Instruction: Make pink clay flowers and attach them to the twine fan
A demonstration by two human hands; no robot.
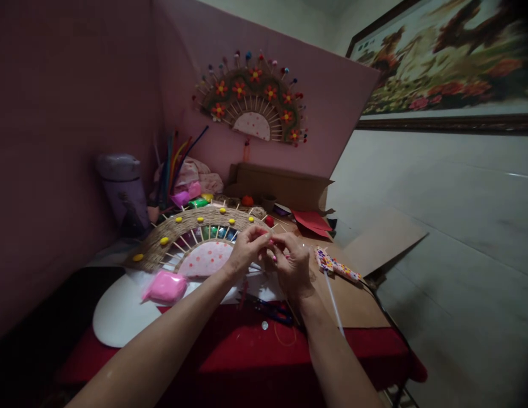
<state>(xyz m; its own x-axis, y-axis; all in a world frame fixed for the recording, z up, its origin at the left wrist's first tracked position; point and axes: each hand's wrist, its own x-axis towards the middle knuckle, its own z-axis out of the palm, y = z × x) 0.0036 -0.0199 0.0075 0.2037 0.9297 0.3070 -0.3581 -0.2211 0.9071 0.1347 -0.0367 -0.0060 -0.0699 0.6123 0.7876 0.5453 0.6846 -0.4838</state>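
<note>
My left hand (250,249) and my right hand (294,263) meet at the fingertips over the right end of a fan-shaped craft. Between the pinched fingers shows a small bright pink piece of modelling clay (271,242), mostly covered by them. The fan craft (157,249) has a twine-wrapped arc with yellow dots, thin sticks and a dotted white half-circle at its base. In front of it lies a plastic packet of pink clay (167,286). Dark-handled scissors (274,311) rest below my hands, partly on the red cloth.
A glue gun (336,265) with a glue stick lies on cardboard (361,309) at the right. A lilac tumbler (124,192) stands left, near coloured pipe cleaners (174,164). A white disc (123,314) sits front left. A finished fan (250,102) hangs on the pink board behind.
</note>
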